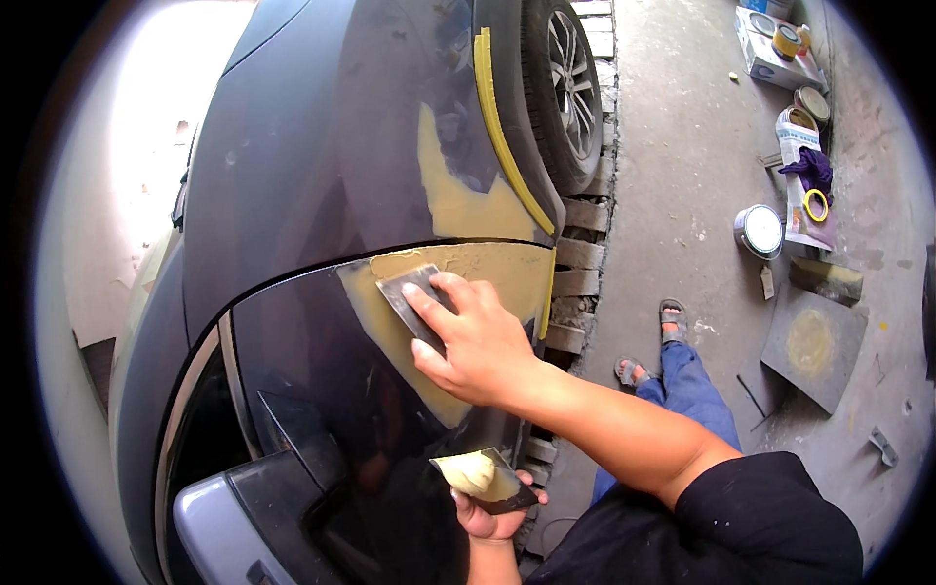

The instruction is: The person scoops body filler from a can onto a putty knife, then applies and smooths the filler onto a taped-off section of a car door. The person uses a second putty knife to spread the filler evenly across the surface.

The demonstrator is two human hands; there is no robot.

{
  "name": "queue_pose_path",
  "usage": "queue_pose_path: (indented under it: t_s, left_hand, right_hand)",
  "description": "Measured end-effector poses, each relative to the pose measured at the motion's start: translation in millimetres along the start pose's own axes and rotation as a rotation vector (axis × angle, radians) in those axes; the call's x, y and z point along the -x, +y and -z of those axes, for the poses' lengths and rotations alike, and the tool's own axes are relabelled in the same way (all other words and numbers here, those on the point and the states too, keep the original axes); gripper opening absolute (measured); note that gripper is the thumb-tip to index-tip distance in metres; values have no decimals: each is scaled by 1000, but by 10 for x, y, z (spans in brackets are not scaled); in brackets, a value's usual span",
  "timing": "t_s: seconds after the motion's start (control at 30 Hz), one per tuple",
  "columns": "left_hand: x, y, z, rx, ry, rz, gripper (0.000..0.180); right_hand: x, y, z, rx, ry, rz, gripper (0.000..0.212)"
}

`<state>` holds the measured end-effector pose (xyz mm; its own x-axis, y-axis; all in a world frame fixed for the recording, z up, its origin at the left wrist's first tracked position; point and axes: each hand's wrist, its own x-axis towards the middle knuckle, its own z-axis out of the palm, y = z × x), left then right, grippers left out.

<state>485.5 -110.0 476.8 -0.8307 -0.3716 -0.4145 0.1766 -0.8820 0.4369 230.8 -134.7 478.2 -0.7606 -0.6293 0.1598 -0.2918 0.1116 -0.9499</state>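
My right hand (478,341) grips a dark flat filler spreader (414,297), its fingers pressed on top and its thumb on the lower side. The spreader's edge lies against tan body filler (478,263) on a dark car door (292,341), just below the gap to the fender. Lower down, my left hand (492,517) holds a dark flat mixing plate (509,492) from beneath. A pale yellow lump of filler (470,472) sits on that plate. More tan filler (473,210) covers part of the fender (370,117) by the wheel arch.
Yellow masking tape (502,146) edges the wheel arch beside the tyre (556,97). The wing mirror (244,522) juts out at lower left. On the concrete floor at right stand a white-lidded can (759,232), a filler-smeared board (814,346), a tape roll (816,205) and a box (780,58).
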Motion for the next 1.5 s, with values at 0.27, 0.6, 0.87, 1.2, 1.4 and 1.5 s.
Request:
queue_pose_path:
  t_s: [0.27, 0.6, 0.87, 1.2, 1.4, 1.5]
  left_hand:
    - [-30, 22, -1, -75, -51, 39, 57]
    - [-26, 19, 35, -78, -76, 17, 57]
    - [-67, 21, 31, -81, -110, 25, 56]
    - [-95, 5, 41, -87, -107, 43, 56]
    - [-127, -8, 3, -97, -100, 51, 56]
    - [-141, -14, 10, -93, -94, 61, 56]
  right_hand:
    - [-10, 156, -95, -5, 127, 43, 54]
    - [284, 248, -63, -52, 85, 82, 54]
    - [1, 62, -111, -16, 108, 87, 54]
    - [8, 232, -42, -52, 132, 27, 55]
    - [-84, 137, -161, -46, 128, 6, 56]
    - [-48, 151, -119, -40, 87, 9, 55]
